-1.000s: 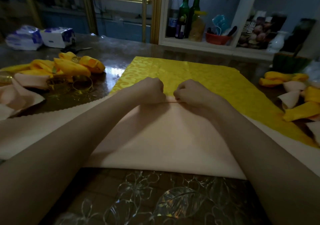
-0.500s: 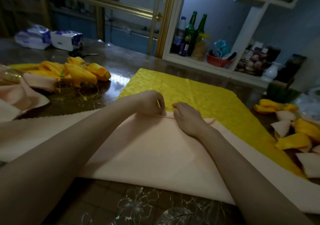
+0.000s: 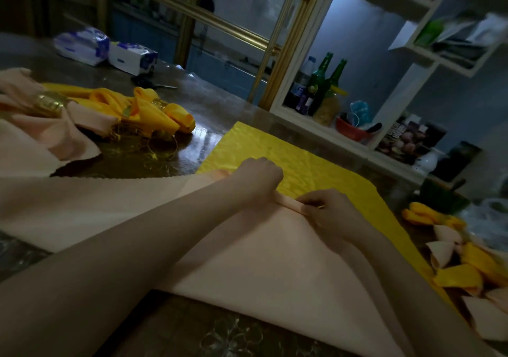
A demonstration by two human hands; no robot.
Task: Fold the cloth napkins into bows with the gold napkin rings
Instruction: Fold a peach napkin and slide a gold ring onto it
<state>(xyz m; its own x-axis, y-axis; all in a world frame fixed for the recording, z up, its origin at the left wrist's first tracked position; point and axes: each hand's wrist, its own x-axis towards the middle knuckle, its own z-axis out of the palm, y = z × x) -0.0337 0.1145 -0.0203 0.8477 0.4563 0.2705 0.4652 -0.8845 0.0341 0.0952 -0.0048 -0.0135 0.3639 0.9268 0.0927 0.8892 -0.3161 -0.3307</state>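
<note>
The peach napkin [image 3: 275,260] lies spread flat, its far edge turned over into a narrow fold that the left hand [image 3: 258,175] and right hand [image 3: 332,211] pinch side by side. Under it a yellow napkin [image 3: 316,164] with a woven pattern lies flat, showing beyond the fold. At the left, finished yellow bows [image 3: 154,112] are heaped beside a peach bow [image 3: 90,121], which is cinched by a broad gold ring [image 3: 50,105]. Thin gold hoops [image 3: 162,147] lie loose just beside them. At the right, more bows [image 3: 461,271], yellow and peach, lie jumbled together.
</note>
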